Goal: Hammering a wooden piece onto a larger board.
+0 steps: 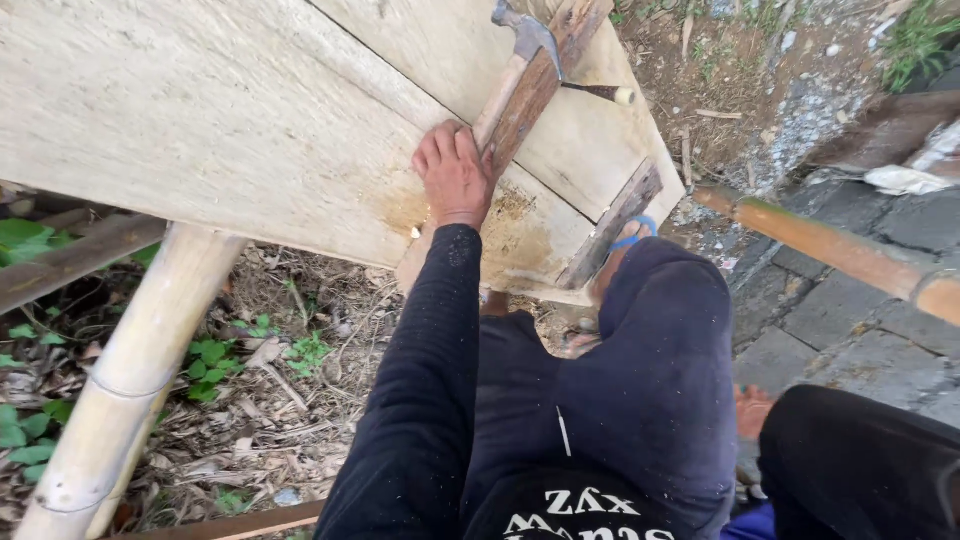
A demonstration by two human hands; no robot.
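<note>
My left hand (455, 175) reaches out in a black sleeve onto a pale plywood sheet (230, 120) that lies on bamboo poles. Its fingers are curled at the lower end of a hammer (522, 55), whose light wooden handle runs into the hand. The steel head lies on a brown wooden strip (535, 90) across the sheet. A small chisel-like tool (603, 93) rests just right of the head. My right hand (752, 410) shows only partly at the end of a black sleeve at the lower right, beside my dark blue knee (670, 330). Its fingers are hidden.
A thick bamboo pole (135, 375) slants under the sheet at the left, and another bamboo pole (840, 250) crosses at the right over grey paving stones (830, 320). My foot in a blue sandal (627, 238) is by the sheet's edge. Dry leaves and weeds (260, 390) cover the ground.
</note>
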